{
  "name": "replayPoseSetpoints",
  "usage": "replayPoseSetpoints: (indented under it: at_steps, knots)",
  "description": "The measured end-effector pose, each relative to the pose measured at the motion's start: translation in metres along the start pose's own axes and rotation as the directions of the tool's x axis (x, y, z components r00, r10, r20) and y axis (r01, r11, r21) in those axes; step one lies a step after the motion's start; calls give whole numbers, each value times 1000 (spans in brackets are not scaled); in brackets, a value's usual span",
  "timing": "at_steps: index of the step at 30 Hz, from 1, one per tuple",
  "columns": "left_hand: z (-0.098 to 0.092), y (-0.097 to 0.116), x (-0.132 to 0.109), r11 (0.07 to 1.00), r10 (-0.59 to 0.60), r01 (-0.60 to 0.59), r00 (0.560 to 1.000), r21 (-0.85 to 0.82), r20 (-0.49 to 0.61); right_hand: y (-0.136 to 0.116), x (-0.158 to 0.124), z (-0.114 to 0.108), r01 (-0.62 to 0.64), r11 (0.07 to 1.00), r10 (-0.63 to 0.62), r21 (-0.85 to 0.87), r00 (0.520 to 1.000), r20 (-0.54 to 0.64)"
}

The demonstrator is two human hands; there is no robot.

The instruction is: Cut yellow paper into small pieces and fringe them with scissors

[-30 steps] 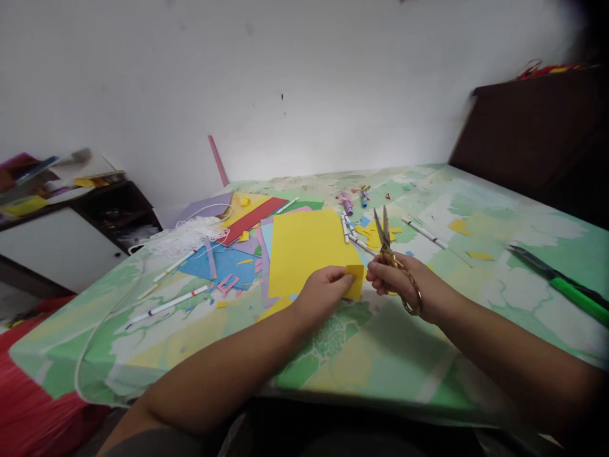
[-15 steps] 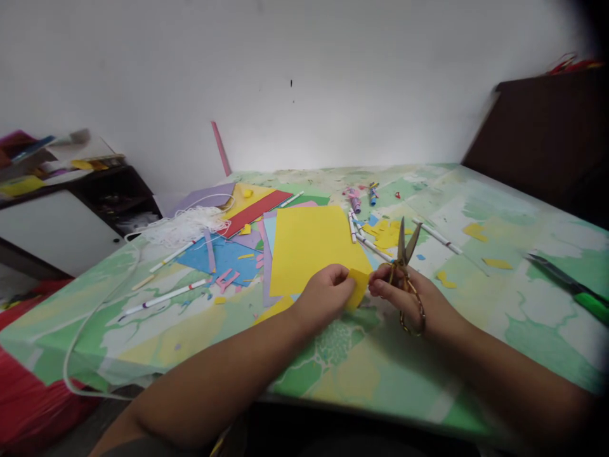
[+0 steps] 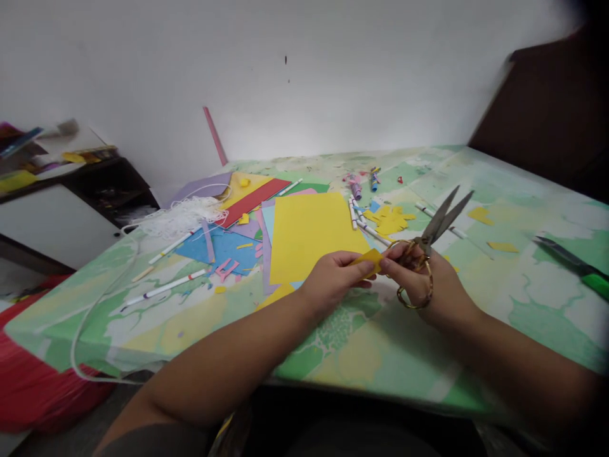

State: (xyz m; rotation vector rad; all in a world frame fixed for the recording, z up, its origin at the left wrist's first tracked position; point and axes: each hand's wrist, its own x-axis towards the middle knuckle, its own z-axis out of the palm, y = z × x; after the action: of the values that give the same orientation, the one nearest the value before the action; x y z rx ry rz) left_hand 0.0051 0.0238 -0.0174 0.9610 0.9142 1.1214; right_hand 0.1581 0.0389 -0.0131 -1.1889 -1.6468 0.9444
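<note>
A small piece of yellow paper [image 3: 369,259] is pinched between the thumb and fingers of my left hand [image 3: 333,278]. My right hand [image 3: 435,289] holds a pair of scissors [image 3: 435,228] with gold-coloured handles looped over its fingers. The scissor blades are slightly apart and point up and to the right, away from the paper. Thumb and fingertips of my right hand touch the right edge of the small piece. Just beyond my hands lies a large yellow sheet [image 3: 314,235] on top of other coloured sheets.
Yellow paper scraps [image 3: 390,220] and white markers [image 3: 353,212] lie behind my right hand. A green-handled knife or cutter [image 3: 571,257] rests at the right. White string [image 3: 185,216], a red strip [image 3: 257,200] and blue paper [image 3: 223,247] are at the left on the patterned tablecloth [image 3: 342,362].
My right hand has come to the small yellow piece and now touches its edge. The scissors have tilted from nearly upright to the right. The piece has turned flatter.
</note>
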Motion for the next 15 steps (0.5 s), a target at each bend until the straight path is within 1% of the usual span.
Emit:
replayPoseSetpoints:
  at_steps: [2,4,6,8,11,15]
  knots:
    - [-3,3,2,999,30,-30,999,-13,-36,-3,-1,-4,-4,983,13,-185,999,45]
    - [-6,7,3,997,51,-55,996,-59,-72,-4,-1,-9,26,938,20,-345,991,131]
    - [-7,10,3,992,55,-65,994,-107,-89,-5,-2,-12,66,889,29,-454,980,198]
    - [-7,11,2,988,54,-67,994,-138,-93,-5,-1,-12,96,854,22,-512,975,219]
    - [-3,11,-2,989,56,-67,995,-132,-84,-6,-1,-10,108,838,-3,-535,981,193]
    - [3,8,-7,999,41,-41,998,-13,-56,-8,-2,-12,95,854,-66,-511,995,74]
